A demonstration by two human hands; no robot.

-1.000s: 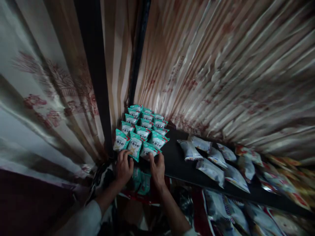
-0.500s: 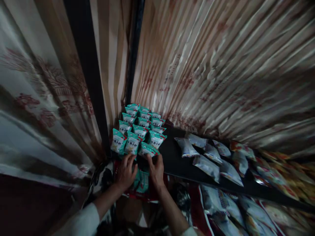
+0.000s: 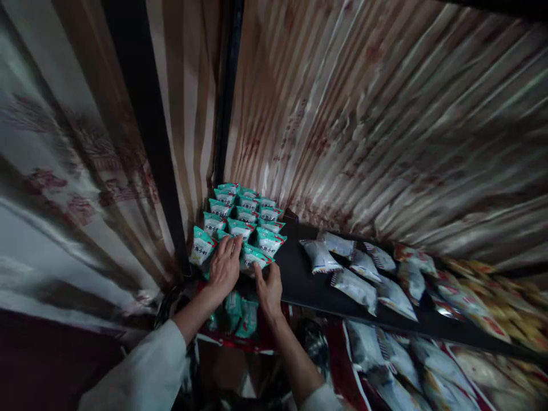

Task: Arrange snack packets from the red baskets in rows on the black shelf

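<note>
At a black shelf in a dim, curtained corner, a person bends both bare hands to the near edge of a block of teal packets. The packets sit in close ranks, most with printed fronts turned toward the person, probably so that every label can be read and each packet props its neighbor.

The left hand lies fingers forward across the front-middle packet, hiding most of it; whether it grips or merely presses, I cannot tell. At its ten o'clock, the front-left packet leans back on its own. The right hand sets thumb and forefinger, parted, against the front-right packet at its eleven o'clock, perhaps to steady it; a firm pinch cannot be made out.

At the right hand's three o'clock, beyond a bare strip of shelf, white packets lie flatter and looser, the gap likely separating one kind from another. At six o'clock below the hands, more teal packets rest in a red-edged container, seemingly kept within easy reach. The pleated curtain hangs behind it all at one o'clock.
</note>
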